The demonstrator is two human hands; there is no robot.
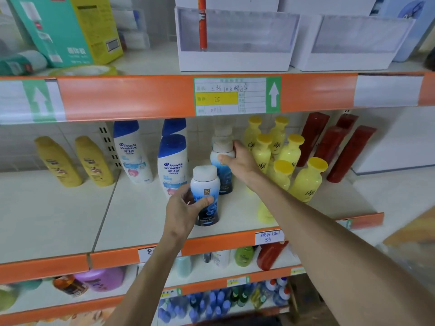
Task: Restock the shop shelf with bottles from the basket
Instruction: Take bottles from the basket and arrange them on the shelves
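My left hand [182,211] grips a white-capped bottle with a blue and black body [205,184], standing near the front of the middle shelf [131,220]. Just behind it stands a second bottle of the same kind [222,175], and my right hand [239,158] holds it near its cap, fingers curled round the neck. A third such bottle [223,131] shows farther back, mostly hidden. The basket is out of view.
White and blue shampoo bottles [173,165] stand to the left, mustard bottles [56,161] farther left. Several yellow bottles [306,177] crowd close on the right, red tubes [348,154] behind them. The orange rail of the upper shelf [141,97] hangs overhead. Lower shelves hold more bottles.
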